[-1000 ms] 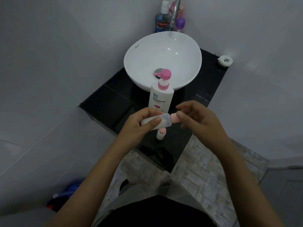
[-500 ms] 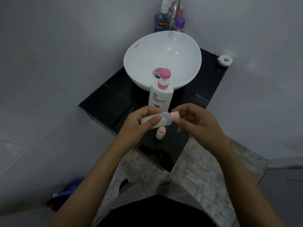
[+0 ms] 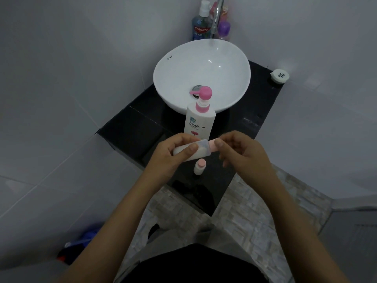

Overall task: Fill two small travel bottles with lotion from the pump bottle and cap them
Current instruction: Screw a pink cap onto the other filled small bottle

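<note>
My left hand point(image 3: 170, 155) grips a small translucent travel bottle point(image 3: 201, 150) lying sideways above the black counter point(image 3: 132, 131). Its pink cap point(image 3: 213, 145) points right, and the thumb and fingertips of my right hand point(image 3: 242, 152) pinch that cap. Directly below, a second small travel bottle point(image 3: 199, 166) with a pink cap stands upright on the counter. Behind my hands stands the white pump bottle point(image 3: 200, 123) with its pink pump head point(image 3: 204, 93) turned left.
A white bowl sink point(image 3: 177, 64) sits at the back of the counter under a chrome tap point(image 3: 217, 16). Mouthwash point(image 3: 201, 24) and other bottles stand behind it. A small white round container point(image 3: 279, 75) rests at the counter's far right corner. Tiled walls close both sides.
My right hand's fingers have shifted around the pink cap, with the thumb now pressed on it. The held bottle stays almost in place, drifting slightly up.
</note>
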The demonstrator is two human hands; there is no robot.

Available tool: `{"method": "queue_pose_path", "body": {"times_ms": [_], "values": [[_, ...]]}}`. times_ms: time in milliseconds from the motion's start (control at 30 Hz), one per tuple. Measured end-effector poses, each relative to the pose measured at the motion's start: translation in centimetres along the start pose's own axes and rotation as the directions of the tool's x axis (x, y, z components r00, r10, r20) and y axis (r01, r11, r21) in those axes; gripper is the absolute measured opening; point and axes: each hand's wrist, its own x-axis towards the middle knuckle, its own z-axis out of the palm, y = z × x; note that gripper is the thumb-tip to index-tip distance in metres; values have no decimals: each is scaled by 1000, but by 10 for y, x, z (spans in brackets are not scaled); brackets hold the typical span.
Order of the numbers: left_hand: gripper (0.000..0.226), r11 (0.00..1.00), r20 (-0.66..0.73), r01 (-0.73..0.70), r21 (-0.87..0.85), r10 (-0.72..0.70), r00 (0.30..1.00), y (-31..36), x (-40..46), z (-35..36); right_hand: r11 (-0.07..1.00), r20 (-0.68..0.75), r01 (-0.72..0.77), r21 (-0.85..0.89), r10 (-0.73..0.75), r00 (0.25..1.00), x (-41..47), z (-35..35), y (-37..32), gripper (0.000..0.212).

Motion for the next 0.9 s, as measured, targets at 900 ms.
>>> {"method": "queue_pose_path", "body": {"times_ms": [900], "values": [[31,983,-53,109,-146,-118,992,-4,6,4,987,-63,38,153,-28,998,1,12,9,14]]}}
